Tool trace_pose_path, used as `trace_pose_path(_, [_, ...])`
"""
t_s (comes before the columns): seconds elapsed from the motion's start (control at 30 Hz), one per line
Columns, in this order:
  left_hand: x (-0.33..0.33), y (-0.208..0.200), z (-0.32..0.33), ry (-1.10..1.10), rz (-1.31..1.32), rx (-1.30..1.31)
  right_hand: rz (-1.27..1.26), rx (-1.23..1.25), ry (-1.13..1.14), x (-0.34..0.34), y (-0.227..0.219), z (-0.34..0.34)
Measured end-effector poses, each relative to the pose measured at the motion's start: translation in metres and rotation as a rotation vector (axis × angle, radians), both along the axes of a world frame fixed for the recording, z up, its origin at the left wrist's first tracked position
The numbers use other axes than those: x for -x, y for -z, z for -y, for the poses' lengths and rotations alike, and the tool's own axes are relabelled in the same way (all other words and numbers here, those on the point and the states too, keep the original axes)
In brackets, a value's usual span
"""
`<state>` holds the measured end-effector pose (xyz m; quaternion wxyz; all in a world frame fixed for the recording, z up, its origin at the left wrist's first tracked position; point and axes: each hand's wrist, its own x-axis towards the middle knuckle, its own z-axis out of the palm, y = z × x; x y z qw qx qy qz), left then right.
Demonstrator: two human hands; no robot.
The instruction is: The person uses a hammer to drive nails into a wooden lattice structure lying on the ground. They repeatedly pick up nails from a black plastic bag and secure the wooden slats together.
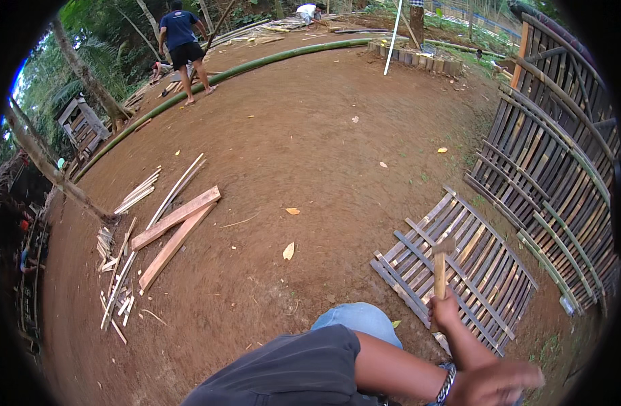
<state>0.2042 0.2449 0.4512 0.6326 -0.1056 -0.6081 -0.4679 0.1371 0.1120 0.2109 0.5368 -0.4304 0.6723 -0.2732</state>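
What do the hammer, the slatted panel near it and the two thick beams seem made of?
Hammer: pale handle, probably bare wood; dull brown head, perhaps rusty metal.
Slatted panel: likely split bamboo or wood, unpainted, given its unevenly toned narrow strips.
Thick beams: apparently sawn timber, given straight edges and bare reddish faces.

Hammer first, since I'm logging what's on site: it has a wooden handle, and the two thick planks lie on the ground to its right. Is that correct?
Not quite: the two thick planks lie on the ground to the left of the hammer, not its right, as the head view shows. The wooden handle is correct.
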Motion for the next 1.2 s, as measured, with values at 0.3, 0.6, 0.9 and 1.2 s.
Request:
trace_pose_path(0.3, [0.064, 0.114, 0.018, 0.044, 1.228, 0.49, -0.017, 0.061, 0.174, 0.047, 0.092, -0.03])
trace_pose_path(0.6, [0.016, 0.136, 0.01, 0.045, 1.193, 0.247, 0.121, -0.048, 0.35, 0.07, 0.064, -0.182])
trace_pose_path(0.9, [0.006, 0.17, 0.017, 0.268, 1.382, 0.203, 0.516, 0.165, 0.99, 0.129, 0.064, -0.206])
trace_pose_path(1.2, [0.037, 0.185, 0.009, 0.473, 1.301, 0.143, 0.706, 0.323, 1.356, 0.227, 0.029, -0.257])
